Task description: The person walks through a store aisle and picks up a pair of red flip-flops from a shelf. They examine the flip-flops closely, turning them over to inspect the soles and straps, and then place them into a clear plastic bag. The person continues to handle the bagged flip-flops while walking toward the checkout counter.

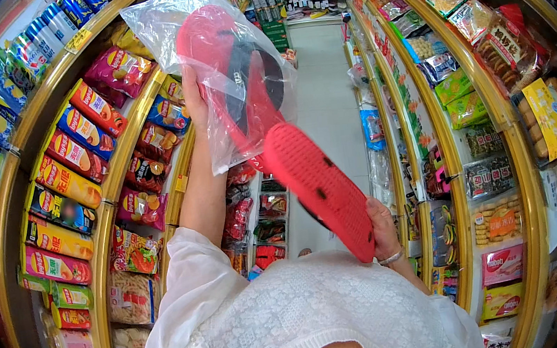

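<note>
My left hand (194, 98) grips a clear plastic bag (156, 30) at its left side, raised in front of me. Inside the bag is a red slipper (207, 36) with a dark strap or insole part. A second red slipper (319, 190), outside the bag, shows its textured sole and slants down to the right. My right hand (385, 226) holds this slipper near its lower end, with the fingers partly hidden behind it. The upper end of the slipper meets the lower edge of the bag.
Gold-edged shelves curve along both sides. On the left stand drink cans (40, 39), chip canisters (68, 181) and chip bags (120, 71). Packaged biscuits (498, 220) and other snacks fill the right shelves. A pale tiled aisle floor (322, 85) runs between them towards shelves at the far end.
</note>
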The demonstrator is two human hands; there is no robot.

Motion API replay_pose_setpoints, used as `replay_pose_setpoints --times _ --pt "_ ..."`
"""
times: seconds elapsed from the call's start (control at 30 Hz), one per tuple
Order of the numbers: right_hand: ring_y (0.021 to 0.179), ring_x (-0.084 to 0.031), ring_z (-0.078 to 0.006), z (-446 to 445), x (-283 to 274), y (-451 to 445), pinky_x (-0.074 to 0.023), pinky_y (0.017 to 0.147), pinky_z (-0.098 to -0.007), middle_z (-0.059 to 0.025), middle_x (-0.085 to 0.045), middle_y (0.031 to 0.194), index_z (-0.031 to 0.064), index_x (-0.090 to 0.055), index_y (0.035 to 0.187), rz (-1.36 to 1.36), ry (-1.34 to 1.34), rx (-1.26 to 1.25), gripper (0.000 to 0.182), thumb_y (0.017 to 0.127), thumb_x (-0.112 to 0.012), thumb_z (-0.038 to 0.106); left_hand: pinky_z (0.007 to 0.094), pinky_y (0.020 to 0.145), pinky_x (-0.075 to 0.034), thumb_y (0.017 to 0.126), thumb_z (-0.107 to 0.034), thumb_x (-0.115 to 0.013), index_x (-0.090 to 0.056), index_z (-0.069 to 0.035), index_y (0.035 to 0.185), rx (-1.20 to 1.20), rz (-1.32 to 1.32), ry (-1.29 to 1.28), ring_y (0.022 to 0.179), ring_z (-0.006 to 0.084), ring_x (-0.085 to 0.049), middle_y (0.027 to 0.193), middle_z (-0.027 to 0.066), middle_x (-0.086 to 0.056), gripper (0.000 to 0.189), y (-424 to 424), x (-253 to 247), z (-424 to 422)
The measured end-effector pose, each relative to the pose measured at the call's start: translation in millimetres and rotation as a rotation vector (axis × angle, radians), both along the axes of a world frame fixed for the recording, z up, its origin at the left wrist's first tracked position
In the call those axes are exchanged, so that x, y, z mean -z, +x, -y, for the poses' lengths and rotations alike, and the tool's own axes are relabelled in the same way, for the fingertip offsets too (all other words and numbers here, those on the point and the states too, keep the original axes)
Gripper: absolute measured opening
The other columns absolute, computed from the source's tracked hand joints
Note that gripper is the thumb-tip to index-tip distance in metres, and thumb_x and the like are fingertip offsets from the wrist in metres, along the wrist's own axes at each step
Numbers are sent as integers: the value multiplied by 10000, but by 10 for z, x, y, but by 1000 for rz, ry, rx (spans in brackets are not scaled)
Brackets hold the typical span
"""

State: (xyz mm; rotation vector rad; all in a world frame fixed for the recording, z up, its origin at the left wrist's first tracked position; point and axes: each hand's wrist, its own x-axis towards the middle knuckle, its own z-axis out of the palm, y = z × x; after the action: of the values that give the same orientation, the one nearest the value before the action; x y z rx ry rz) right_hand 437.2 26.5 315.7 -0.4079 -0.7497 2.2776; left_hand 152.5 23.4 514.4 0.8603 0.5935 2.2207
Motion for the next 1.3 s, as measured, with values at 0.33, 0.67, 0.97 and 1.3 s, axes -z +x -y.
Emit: replay_pose_setpoints --times 0.33,0.67,0.97,1.3 --pt "947 -617 -152 155 -64 97 -502 830 -295 -99 -640 1079 -14 -558 1150 145 60 76 298 967 -486 210 415 961 -429 937 -535 -345 -434 -79 1313 -36 -1 62 1099 260 -530 1245 107 -526 598 -254 24 -2" --pt "968 -580 -129 187 -312 -143 -471 854 -280 -87 -612 1096 -29 -518 1178 176 159 129 323 970 -485 216 437 975 -416 931 -510 -389 -429 -52 1314 -266 -90 -32 1130 280 -521 1252 126 -531 599 -167 99 -88" --pt "1022 -552 -135 196 -423 -211 -433 915 -288 -83 -579 1150 -40 -462 1229 189 257 -186 379 951 -524 210 442 980 -414 917 -549 -389 -431 -52 1310 22 97 -90 1126 291 -528 1249 139 -533 635 -329 440 -170" --pt "978 -549 -97 90 -542 -387 -445 874 -266 -60 -590 1067 -34 -472 1166 225 388 -214 321 918 -567 146 438 958 -432 885 -628 -372 -441 -59 1308 78 239 -190 1102 290 -546 1231 141 -547 712 -483 640 -268"
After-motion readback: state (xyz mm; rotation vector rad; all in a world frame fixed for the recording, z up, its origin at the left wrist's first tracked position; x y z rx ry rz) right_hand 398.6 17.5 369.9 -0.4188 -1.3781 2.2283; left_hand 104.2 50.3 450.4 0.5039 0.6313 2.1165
